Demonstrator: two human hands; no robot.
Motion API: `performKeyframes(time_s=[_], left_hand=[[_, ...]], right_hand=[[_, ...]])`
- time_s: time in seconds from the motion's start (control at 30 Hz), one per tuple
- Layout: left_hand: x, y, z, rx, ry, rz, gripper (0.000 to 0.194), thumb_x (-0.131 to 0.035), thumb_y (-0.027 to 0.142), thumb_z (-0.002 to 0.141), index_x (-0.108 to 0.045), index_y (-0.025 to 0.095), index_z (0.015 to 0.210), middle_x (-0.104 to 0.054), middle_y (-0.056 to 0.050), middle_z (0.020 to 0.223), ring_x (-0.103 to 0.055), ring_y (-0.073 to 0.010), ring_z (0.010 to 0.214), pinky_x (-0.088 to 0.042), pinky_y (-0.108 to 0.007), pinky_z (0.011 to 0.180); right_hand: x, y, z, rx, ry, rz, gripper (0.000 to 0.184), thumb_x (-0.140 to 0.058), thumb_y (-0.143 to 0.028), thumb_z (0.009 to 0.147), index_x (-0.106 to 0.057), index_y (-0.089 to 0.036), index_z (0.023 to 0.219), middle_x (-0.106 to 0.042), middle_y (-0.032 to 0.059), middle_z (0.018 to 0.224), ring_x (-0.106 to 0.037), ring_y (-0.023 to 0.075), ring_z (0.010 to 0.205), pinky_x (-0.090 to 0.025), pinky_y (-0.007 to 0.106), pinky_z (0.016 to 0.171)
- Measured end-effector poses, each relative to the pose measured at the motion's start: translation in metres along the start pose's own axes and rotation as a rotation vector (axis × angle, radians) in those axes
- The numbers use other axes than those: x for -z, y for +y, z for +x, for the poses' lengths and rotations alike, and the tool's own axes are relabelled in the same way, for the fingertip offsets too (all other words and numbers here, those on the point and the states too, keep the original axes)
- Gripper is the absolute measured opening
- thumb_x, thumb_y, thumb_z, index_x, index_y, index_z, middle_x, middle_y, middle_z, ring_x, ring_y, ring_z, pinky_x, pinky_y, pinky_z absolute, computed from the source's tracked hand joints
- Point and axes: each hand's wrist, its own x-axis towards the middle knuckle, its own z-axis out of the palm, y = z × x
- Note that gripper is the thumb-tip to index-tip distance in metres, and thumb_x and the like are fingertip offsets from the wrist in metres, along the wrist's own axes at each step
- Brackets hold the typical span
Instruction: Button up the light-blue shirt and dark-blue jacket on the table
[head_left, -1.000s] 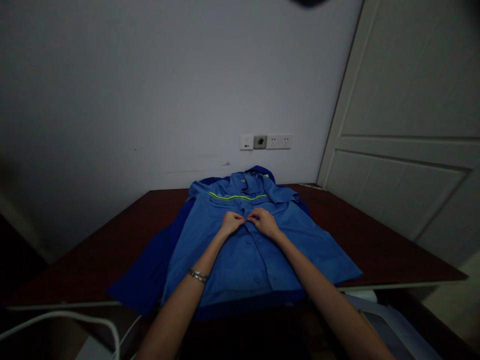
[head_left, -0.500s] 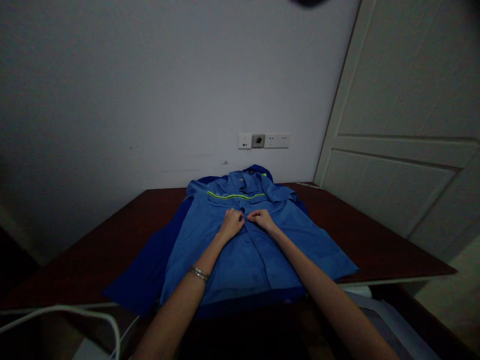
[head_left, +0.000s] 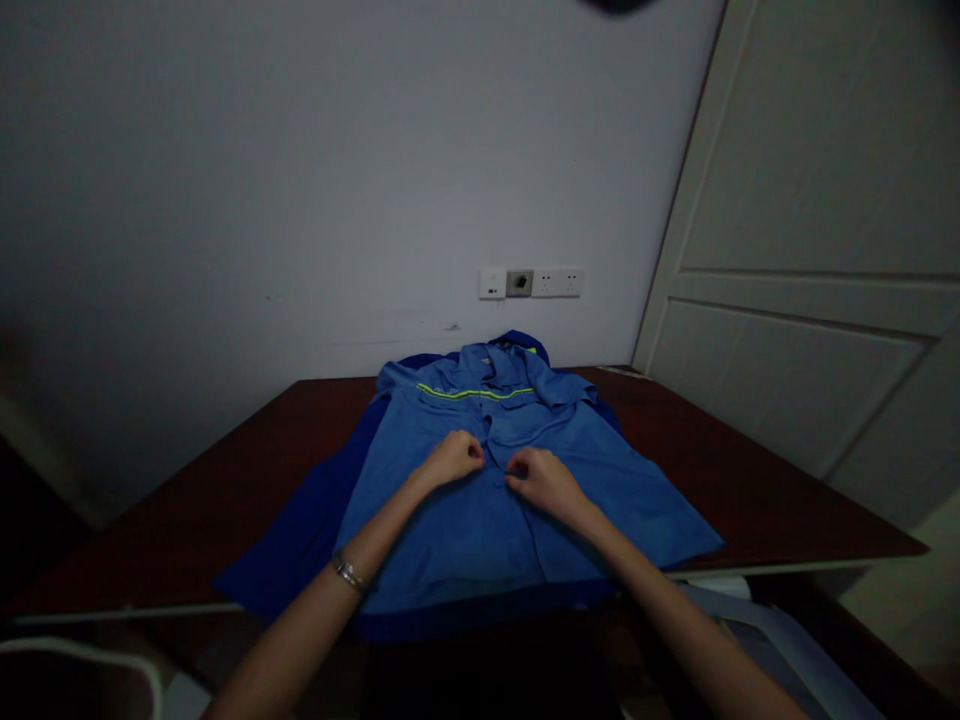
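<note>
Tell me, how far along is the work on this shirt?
Done: the light blue shirt lies spread, front up, over a darker garment. In hand: the left hand and right hand are at its front opening. Remaining: perhaps the lower button; I can't tell what's fastened.

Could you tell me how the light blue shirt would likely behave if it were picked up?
The light blue shirt would probably hang floppy, since its short sleeves lie in soft folds. Its front might gape near the chest, where the placket parts. It may slide over the darker blue garment beneath.
</note>
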Motion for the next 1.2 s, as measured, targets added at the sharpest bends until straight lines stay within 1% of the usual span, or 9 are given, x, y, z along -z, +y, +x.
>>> performKeyframes(time_s=[0.07,0.1,0.27,0.47,0.6,0.7,0.93,1.07,1.2], left_hand=[[-0.004,0.003,-0.008,-0.008,-0.152,-0.068,0.019,-0.055,0.018,0.069,-0.071,0.013,0.077,-0.067,-0.001,0.069,-0.058,-0.0136,0.063,-0.038,-0.019,0.056],[-0.007,0.005,-0.012,-0.013,-0.176,-0.081,0.019,-0.056,0.018,0.069,-0.072,0.013,0.077,-0.067,-0.002,0.068,-0.057,-0.0138,0.061,-0.038,-0.019,0.054],[-0.023,0.009,-0.022,-0.045,-0.095,-0.051,0.017,-0.06,0.025,0.069,-0.071,0.014,0.076,-0.067,-0.003,0.068,-0.058,-0.0147,0.061,-0.037,-0.02,0.054],[-0.033,0.009,-0.024,0.011,-0.018,-0.062,0.021,-0.063,0.03,0.069,-0.07,0.014,0.081,-0.068,-0.004,0.077,-0.06,-0.0155,0.07,-0.041,-0.022,0.062],[-0.039,0.011,-0.024,0.051,0.031,-0.103,0.018,-0.065,0.026,0.068,-0.07,0.013,0.081,-0.068,-0.004,0.079,-0.059,-0.0153,0.071,-0.042,-0.022,0.064],[-0.04,0.013,-0.027,0.038,0.056,-0.151,0.013,-0.064,0.02,0.069,-0.069,0.013,0.079,-0.066,-0.003,0.076,-0.058,-0.0142,0.069,-0.042,-0.022,0.062],[-0.03,0.025,-0.037,-0.274,0.258,-0.229,0.006,-0.059,0.012,0.073,-0.063,0.015,0.075,-0.064,-0.005,0.091,-0.056,-0.0165,0.09,-0.041,-0.029,0.085],[-0.023,0.033,-0.043,-0.339,0.224,-0.19,0.012,-0.054,0.017,0.08,-0.061,0.017,0.088,-0.065,-0.004,0.092,-0.057,-0.0158,0.09,-0.041,-0.028,0.084],[-0.021,0.036,-0.046,-0.316,0.166,-0.152,0.013,-0.05,0.02,0.083,-0.061,0.018,0.091,-0.066,-0.002,0.088,-0.059,-0.0147,0.085,-0.042,-0.025,0.079]], right_hand=[[0.002,-0.011,-0.017,-0.001,-0.037,-0.127,0.015,-0.06,-0.027,0.069,-0.066,-0.021,0.081,-0.067,0.0074,0.085,-0.06,0.019,0.075,-0.039,0.024,0.062],[0.001,-0.015,-0.023,0.0,-0.053,-0.175,0.016,-0.059,-0.027,0.07,-0.066,-0.021,0.083,-0.066,0.0083,0.087,-0.06,0.0195,0.076,-0.039,0.024,0.062],[-0.002,-0.022,-0.033,0.033,-0.129,-0.303,0.024,-0.048,-0.012,0.073,-0.065,-0.018,0.089,-0.065,0.012,0.089,-0.06,0.0223,0.086,-0.039,0.026,0.066],[0.001,-0.022,-0.032,-0.016,-0.167,-0.265,0.028,-0.044,-0.008,0.074,-0.064,-0.014,0.092,-0.066,0.0125,0.088,-0.061,0.0213,0.086,-0.041,0.025,0.072],[0.002,-0.012,-0.034,-0.059,-0.112,-0.095,0.036,-0.043,-0.007,0.072,-0.063,-0.013,0.102,-0.067,0.0121,0.096,-0.06,0.0207,0.096,-0.04,0.026,0.083],[0.002,-0.001,-0.034,-0.092,-0.053,0.13,0.045,-0.04,-0.005,0.069,-0.06,-0.013,0.109,-0.066,0.0113,0.103,-0.06,0.0192,0.098,-0.041,0.027,0.087],[0.009,0.017,-0.03,-0.216,-0.092,0.875,0.048,-0.05,-0.013,0.063,-0.057,-0.014,0.11,-0.07,0.0074,0.089,-0.065,0.0197,0.083,-0.05,0.028,0.069],[0.019,0.016,-0.029,-0.237,-0.073,1.027,0.047,-0.06,-0.021,0.06,-0.058,-0.015,0.107,-0.07,0.006,0.085,-0.065,0.0194,0.079,-0.05,0.029,0.069],[0.022,0.01,-0.028,-0.241,-0.049,1.076,0.045,-0.061,-0.022,0.061,-0.058,-0.016,0.105,-0.07,0.0056,0.084,-0.065,0.0191,0.079,-0.05,0.028,0.068]])
